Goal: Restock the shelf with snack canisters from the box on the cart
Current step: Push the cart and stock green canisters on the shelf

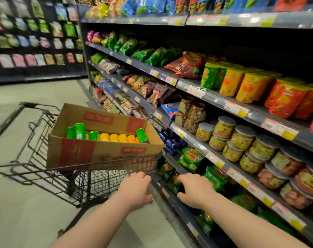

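I stood in a shop aisle on a pale floor (35,93), with dark shelves (214,159) of snack bags (152,56) and jars (241,138) along my right. The wire cart (35,158) sat to my left and carried the cardboard box (105,153). Inside it the green canisters (79,130) stood roughly upright, long axis vertical, while the orange canisters (104,137) sat lower and were too blurred to read. My left hand (136,189) gripped the cart's near edge, and my right hand (194,191) hung with loosely spread fingers beside the lower shelves.

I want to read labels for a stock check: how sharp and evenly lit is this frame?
Head view: wide-angle distortion slants and bends the shelf lines; motion blur smears the hanging packets at far left and the cart handle; glare whitens the price strips on the top rail; the canisters in the box show colour, but their print is unreadable.
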The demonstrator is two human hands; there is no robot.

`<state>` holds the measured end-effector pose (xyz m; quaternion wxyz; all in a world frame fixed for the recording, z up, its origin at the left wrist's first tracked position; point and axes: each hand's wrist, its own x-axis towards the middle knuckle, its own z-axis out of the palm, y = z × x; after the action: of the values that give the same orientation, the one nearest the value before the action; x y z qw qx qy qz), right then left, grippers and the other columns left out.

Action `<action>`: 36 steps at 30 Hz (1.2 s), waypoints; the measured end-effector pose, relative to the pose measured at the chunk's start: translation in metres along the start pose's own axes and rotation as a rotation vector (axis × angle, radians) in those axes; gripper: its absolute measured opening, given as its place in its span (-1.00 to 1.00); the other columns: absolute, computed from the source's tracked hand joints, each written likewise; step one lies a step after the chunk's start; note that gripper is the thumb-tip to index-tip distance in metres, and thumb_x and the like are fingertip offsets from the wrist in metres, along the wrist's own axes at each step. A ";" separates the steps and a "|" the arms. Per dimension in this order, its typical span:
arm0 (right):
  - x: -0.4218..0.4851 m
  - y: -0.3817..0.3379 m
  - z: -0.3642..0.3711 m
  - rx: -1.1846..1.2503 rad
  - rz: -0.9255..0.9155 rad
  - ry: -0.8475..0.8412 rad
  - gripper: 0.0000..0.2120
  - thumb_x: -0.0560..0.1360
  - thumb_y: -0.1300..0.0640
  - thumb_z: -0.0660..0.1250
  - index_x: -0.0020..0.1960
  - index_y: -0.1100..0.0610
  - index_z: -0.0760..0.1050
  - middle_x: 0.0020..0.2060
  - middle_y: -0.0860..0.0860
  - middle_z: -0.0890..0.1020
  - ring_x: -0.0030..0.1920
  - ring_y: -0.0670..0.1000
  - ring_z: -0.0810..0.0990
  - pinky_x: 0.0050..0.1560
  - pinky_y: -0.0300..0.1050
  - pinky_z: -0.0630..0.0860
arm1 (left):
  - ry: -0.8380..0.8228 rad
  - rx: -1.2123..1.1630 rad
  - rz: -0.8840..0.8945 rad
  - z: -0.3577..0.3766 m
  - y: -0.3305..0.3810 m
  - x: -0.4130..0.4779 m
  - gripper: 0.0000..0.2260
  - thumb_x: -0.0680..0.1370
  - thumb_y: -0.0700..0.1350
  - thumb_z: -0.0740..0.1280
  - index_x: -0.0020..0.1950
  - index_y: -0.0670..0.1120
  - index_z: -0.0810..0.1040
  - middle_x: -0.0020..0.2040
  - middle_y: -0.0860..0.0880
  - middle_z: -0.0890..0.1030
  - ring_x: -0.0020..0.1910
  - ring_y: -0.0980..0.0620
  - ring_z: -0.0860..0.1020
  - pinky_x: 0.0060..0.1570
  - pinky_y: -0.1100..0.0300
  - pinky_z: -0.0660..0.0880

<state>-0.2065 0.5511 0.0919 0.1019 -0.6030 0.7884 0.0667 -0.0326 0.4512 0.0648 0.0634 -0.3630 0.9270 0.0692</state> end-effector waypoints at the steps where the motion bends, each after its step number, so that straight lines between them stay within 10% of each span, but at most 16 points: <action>1: 0.006 -0.006 0.002 -0.004 -0.013 -0.017 -0.60 0.51 -0.07 0.22 0.31 0.02 0.36 0.24 0.05 0.47 0.24 0.13 0.45 0.20 0.03 0.42 | -0.005 -0.012 -0.014 0.003 -0.007 -0.003 -0.55 0.52 0.16 0.23 0.33 -0.04 0.37 0.24 -0.06 0.43 0.26 -0.10 0.40 0.21 0.03 0.39; 36: 0.335 -0.054 -0.012 0.027 -0.431 -0.210 -0.56 0.48 -0.10 0.25 0.33 -0.04 0.35 0.26 -0.01 0.48 0.23 0.08 0.47 0.21 -0.02 0.41 | 0.048 -0.093 -0.541 -0.012 -0.177 0.150 -0.51 0.52 0.17 0.21 0.40 0.00 0.32 0.31 -0.01 0.42 0.30 -0.05 0.38 0.27 0.07 0.36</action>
<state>-0.2398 0.2206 0.0237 0.2033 -0.7458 0.6272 0.0952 -0.0220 0.2213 0.0367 0.0410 -0.6016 0.7933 0.0839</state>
